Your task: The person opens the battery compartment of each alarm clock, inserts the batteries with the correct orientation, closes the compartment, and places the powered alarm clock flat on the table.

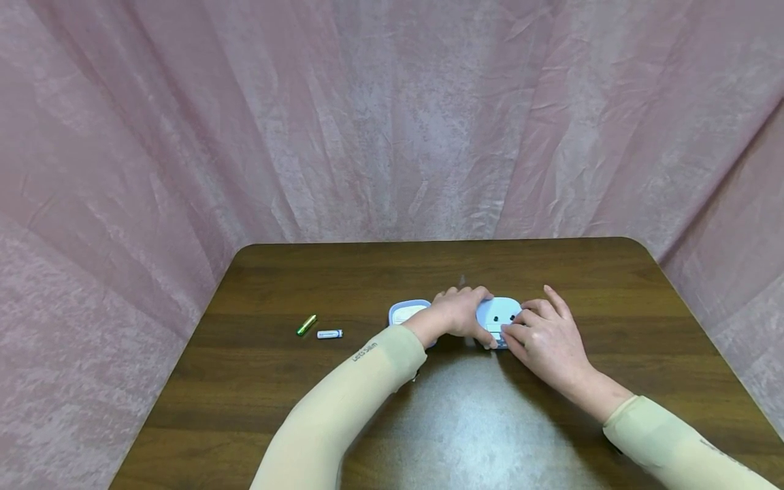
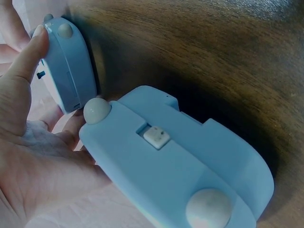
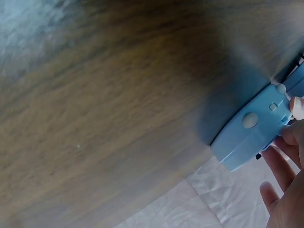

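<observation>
In the head view, my left hand (image 1: 461,314) holds a rounded light blue device (image 1: 497,309) with two black knobs on its face, thumb at the near edge and fingers at the far side. The fingers of my right hand (image 1: 548,340) are bent at the device's near right part, over a slot-like recess; what lies under the fingertips is hidden. The left wrist view shows the device (image 2: 78,61) tilted up on its edge, my left thumb on its side. White round feet and a small white switch (image 3: 273,107) show on its side in the right wrist view.
A second light blue piece (image 1: 409,303), partly behind my left wrist, has white round feet and a white slider (image 2: 156,137). A green battery (image 1: 307,324) and a white-and-blue battery (image 1: 330,334) lie to the left on the wooden table (image 1: 275,286). Pink curtains hang behind.
</observation>
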A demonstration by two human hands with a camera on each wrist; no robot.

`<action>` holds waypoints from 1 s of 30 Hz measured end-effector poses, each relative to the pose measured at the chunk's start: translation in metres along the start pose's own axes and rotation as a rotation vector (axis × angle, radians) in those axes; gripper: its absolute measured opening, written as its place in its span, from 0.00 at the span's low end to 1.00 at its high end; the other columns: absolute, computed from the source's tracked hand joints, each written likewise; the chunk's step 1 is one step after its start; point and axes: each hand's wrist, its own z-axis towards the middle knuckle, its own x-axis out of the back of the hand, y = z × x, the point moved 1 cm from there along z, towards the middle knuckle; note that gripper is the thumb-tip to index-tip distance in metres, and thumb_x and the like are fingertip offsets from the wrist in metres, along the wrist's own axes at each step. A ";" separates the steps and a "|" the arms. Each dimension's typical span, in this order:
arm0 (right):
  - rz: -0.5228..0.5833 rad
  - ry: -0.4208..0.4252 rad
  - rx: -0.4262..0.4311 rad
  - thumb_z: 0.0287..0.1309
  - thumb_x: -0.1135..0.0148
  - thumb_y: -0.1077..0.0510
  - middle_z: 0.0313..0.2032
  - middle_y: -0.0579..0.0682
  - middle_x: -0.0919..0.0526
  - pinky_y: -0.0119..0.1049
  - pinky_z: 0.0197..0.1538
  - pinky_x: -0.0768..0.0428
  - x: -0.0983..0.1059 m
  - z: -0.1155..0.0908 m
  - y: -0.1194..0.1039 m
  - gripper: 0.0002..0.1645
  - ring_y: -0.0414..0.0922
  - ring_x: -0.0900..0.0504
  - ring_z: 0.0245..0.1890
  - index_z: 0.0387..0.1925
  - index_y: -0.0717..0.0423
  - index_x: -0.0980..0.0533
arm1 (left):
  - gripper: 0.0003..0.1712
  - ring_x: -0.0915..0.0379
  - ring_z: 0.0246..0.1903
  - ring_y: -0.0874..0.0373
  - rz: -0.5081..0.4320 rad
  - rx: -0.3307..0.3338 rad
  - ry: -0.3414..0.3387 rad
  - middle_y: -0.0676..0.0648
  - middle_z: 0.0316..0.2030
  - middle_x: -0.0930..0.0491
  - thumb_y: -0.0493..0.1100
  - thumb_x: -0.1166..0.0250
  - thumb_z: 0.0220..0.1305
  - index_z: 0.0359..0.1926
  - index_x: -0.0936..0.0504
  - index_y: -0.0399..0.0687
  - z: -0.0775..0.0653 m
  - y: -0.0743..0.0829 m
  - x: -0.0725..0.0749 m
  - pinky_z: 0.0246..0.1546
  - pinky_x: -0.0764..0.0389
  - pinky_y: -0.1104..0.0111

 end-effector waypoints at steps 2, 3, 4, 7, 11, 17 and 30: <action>0.003 0.006 -0.011 0.51 0.29 0.57 0.28 0.48 0.14 0.65 0.72 0.46 0.001 0.000 0.000 0.05 0.60 0.20 0.45 0.30 0.51 0.10 | 0.53 0.33 0.58 0.53 0.005 0.004 -0.003 0.56 0.66 0.28 0.71 0.24 0.50 0.74 0.34 0.67 0.000 0.000 0.000 0.62 0.34 0.54; 0.004 0.008 -0.017 0.51 0.29 0.57 0.28 0.48 0.13 0.65 0.72 0.46 0.001 0.001 0.000 0.05 0.60 0.20 0.45 0.30 0.51 0.10 | 0.53 0.33 0.58 0.53 0.007 0.006 -0.005 0.56 0.67 0.28 0.72 0.24 0.50 0.74 0.34 0.67 0.000 0.001 0.000 0.63 0.36 0.53; 0.009 0.013 -0.023 0.51 0.29 0.58 0.28 0.48 0.13 0.64 0.72 0.46 0.001 0.001 0.000 0.04 0.60 0.19 0.45 0.29 0.51 0.11 | 0.53 0.34 0.59 0.52 0.010 0.009 -0.006 0.56 0.67 0.29 0.72 0.24 0.49 0.74 0.34 0.68 0.000 0.001 -0.001 0.65 0.37 0.52; 0.015 0.017 -0.032 0.51 0.29 0.57 0.28 0.49 0.13 0.64 0.72 0.46 0.002 0.001 0.000 0.04 0.60 0.20 0.44 0.29 0.51 0.11 | 0.53 0.35 0.61 0.50 0.020 0.018 -0.007 0.57 0.68 0.29 0.72 0.24 0.49 0.74 0.34 0.69 0.000 0.002 -0.001 0.70 0.43 0.48; 0.017 0.004 -0.028 0.52 0.29 0.56 0.29 0.50 0.13 0.65 0.71 0.44 0.003 0.001 0.001 0.04 0.61 0.20 0.46 0.30 0.52 0.12 | 0.53 0.37 0.66 0.48 0.026 0.031 -0.004 0.57 0.69 0.30 0.72 0.24 0.48 0.74 0.34 0.69 0.000 0.004 -0.002 0.72 0.50 0.43; 0.028 -0.020 -0.020 0.55 0.30 0.57 0.31 0.51 0.12 0.64 0.72 0.45 0.004 0.001 0.005 0.05 0.61 0.20 0.50 0.32 0.54 0.13 | 0.53 0.37 0.67 0.48 0.031 0.028 -0.002 0.57 0.69 0.30 0.72 0.24 0.48 0.74 0.34 0.69 0.000 0.006 -0.002 0.73 0.52 0.41; 0.067 0.008 -0.035 0.54 0.31 0.58 0.31 0.48 0.11 0.63 0.72 0.44 0.009 0.003 0.010 0.05 0.59 0.19 0.50 0.33 0.53 0.14 | 0.54 0.37 0.67 0.47 0.029 0.028 -0.016 0.56 0.71 0.31 0.72 0.23 0.48 0.74 0.34 0.70 0.002 0.007 -0.001 0.73 0.53 0.42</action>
